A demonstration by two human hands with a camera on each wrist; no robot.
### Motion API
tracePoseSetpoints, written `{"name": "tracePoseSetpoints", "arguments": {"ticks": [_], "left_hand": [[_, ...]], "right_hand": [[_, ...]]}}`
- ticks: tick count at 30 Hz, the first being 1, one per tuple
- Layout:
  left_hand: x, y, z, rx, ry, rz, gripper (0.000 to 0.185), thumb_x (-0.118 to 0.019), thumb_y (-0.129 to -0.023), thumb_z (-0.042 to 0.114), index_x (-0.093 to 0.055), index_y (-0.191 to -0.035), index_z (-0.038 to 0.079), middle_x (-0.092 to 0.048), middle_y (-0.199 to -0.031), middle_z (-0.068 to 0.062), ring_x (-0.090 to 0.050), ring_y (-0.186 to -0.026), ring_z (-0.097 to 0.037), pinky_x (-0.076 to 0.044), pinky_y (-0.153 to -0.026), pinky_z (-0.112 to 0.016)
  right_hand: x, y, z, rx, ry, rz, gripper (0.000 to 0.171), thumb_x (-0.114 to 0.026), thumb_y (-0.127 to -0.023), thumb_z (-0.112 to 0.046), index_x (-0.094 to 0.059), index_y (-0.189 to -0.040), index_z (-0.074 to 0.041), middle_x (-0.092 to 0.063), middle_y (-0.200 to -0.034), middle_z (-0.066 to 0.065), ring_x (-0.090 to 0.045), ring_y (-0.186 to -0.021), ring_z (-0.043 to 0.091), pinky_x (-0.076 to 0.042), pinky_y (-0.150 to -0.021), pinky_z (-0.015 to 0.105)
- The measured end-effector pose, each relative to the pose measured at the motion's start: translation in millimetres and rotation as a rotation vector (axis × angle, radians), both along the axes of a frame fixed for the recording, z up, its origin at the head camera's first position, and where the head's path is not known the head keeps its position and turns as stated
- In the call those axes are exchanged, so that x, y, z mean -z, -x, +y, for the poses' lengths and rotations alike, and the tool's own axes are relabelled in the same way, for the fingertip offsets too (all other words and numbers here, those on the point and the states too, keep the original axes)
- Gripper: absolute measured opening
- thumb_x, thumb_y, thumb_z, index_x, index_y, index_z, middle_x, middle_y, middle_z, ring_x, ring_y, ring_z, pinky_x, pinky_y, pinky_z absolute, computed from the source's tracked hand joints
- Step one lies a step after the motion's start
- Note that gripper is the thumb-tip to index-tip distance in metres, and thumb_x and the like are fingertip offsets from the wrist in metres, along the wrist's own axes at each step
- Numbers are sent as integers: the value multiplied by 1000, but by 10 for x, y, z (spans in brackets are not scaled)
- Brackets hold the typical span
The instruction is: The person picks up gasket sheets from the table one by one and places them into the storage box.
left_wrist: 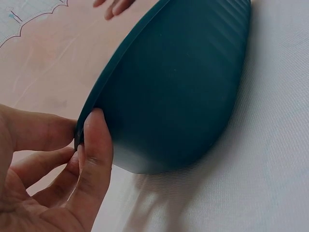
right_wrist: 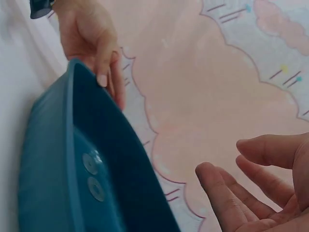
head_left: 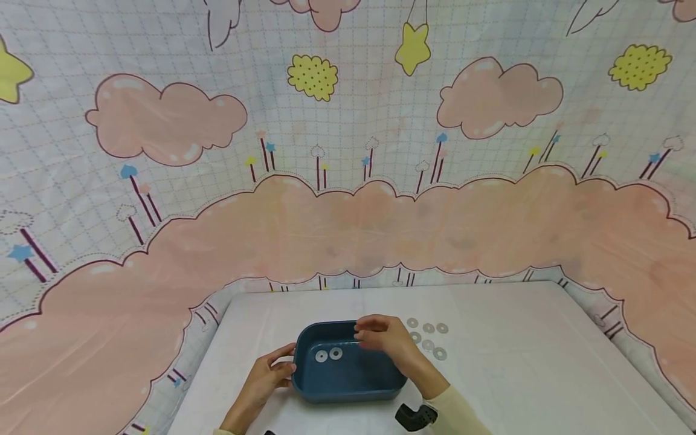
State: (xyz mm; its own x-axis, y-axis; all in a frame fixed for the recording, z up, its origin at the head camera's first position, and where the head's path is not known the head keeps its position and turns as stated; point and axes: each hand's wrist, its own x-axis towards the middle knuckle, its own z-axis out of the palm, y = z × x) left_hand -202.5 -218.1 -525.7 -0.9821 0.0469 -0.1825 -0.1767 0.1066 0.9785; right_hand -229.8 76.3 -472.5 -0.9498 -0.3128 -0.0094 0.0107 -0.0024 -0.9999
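A dark blue plastic basin (head_left: 350, 379) stands on the white table, and two flat round washers (head_left: 328, 354) with centre holes lie inside it. My left hand (head_left: 266, 371) grips the basin's left end; the left wrist view shows the thumb (left_wrist: 98, 140) on the outer wall and the fingers at the rim. Over the basin's right part hovers my right hand (head_left: 388, 341). Its fingers are loosely bent with gaps between them, and nothing shows between thumb and fingertips in the right wrist view. Part of the basin's right side is hidden behind this hand.
Several more washers (head_left: 440, 353) lie loose on the table (head_left: 522, 362), just right of the basin and the right hand. A cloth (head_left: 337, 229) printed with clouds and stars hangs behind the table's far edge. A black strap device (head_left: 415, 417) is on the right wrist.
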Motion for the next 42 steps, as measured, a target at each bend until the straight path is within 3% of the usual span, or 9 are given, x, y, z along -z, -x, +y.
{"name": "tracePoseSetpoints", "arguments": {"ticks": [6, 17, 23, 32, 42], "left_hand": [[15, 0, 1, -3, -5, -4, 54, -63, -89, -1, -49, -140, -5, -58, -127, -20, -65, -89, -17, -57, -67, -32], [15, -4, -24, 16, -11, 8, 54, -62, -90, -1, -47, -141, -6, -57, -126, -22, -65, -88, -16, -57, -67, -30], [20, -4, -20, 16, -16, 7, 54, -63, -90, 0, -47, -141, -5, -56, -127, -21, -65, -89, -17, -58, -68, -31], [16, 0, -20, 17, -17, 9, 54, -62, -90, 0, -47, -141, -5, -55, -129, -21, -65, -91, -18, -58, -67, -32], [18, 0, -22, 16, -11, 12, 54, -63, -90, 0, -47, -141, -6, -56, -128, -21, -65, -91, -18, -58, -68, -32]], "right_hand": [[-74, -26, 167, 43, 2, 14, 32, -68, -90, -14, -65, -119, 2, -69, -113, 11, -69, -105, 25, -58, -89, 35], [-186, 8, 466, 131, -52, 52, 34, -66, -92, -15, -63, -123, 0, -65, -124, 18, -68, -110, 27, -56, -93, 34], [-151, 26, 661, 216, -80, 72, 29, -63, -91, -6, -66, -120, -1, -67, -121, 19, -69, -108, 27, -57, -88, 30], [-55, 61, 959, 324, -183, 122, 28, -62, -94, -8, -65, -122, -4, -66, -124, 18, -70, -106, 22, -56, -87, 24], [115, 172, 1270, 362, -316, 179, 32, -65, -93, -9, -64, -124, -3, -65, -124, 22, -70, -98, 11, -56, -83, 18]]}}
